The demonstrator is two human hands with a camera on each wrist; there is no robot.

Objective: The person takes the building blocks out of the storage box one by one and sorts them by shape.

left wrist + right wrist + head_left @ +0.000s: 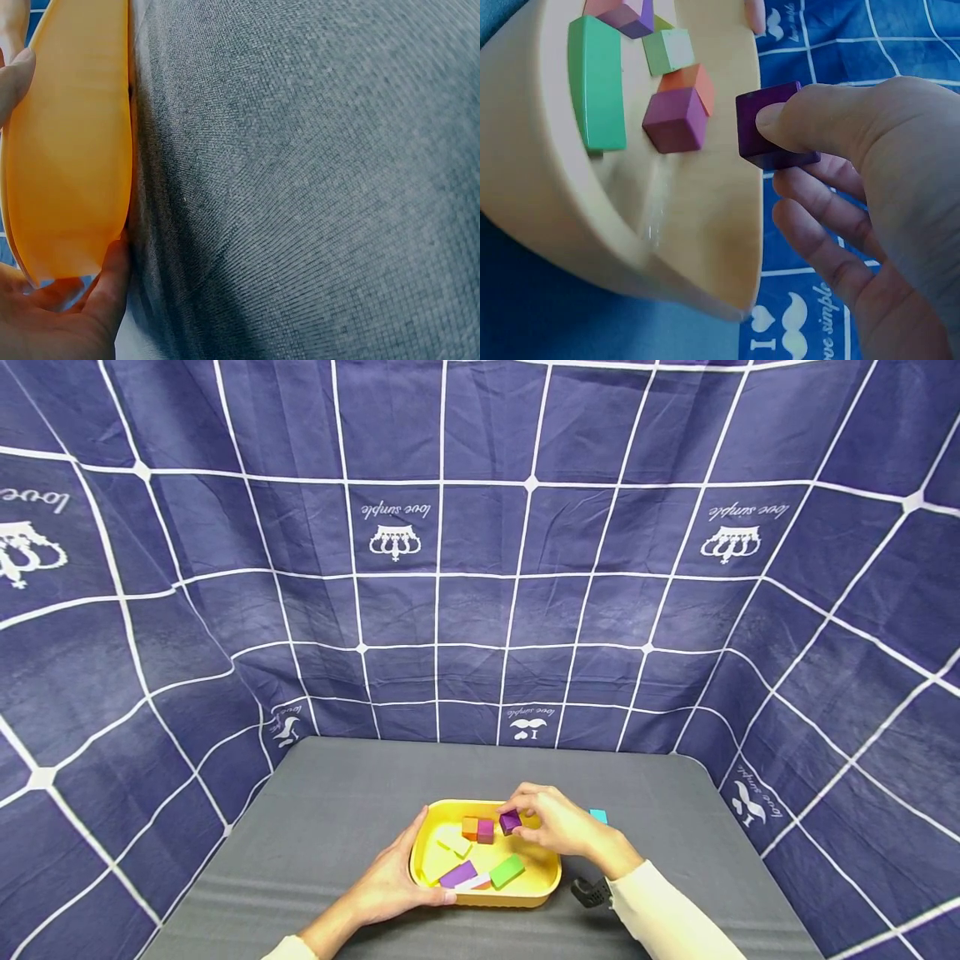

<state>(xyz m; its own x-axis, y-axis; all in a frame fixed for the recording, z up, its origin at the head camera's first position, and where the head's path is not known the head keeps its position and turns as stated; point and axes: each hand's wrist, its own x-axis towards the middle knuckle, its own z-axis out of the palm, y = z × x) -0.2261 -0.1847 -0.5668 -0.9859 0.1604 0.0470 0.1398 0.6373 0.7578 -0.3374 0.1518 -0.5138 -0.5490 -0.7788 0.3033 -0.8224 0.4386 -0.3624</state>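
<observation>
A yellow plastic tub [517, 899] stands on the grey surface. My left hand [390, 883] holds its left end, thumb at the front rim and fingers round the side. Over the tub's right part, my right hand [564, 825] pinches a dark purple cube [769, 148] between thumb and fingers. Inside lie a magenta cube [676, 124], an orange cube [469, 827] touching it, a green block [507, 871], a purple block [458, 874], pale yellow blocks [454, 843] and a partly hidden white-topped block [472, 882]. In the right wrist view, the held cube is apart from the others.
A cyan block [597, 816] lies on the grey surface [360, 785] behind my right forearm. A black curved item [589, 892] shows beside my right wrist. Blue cloth [480, 610] with white grid lines hangs at the back and sides.
</observation>
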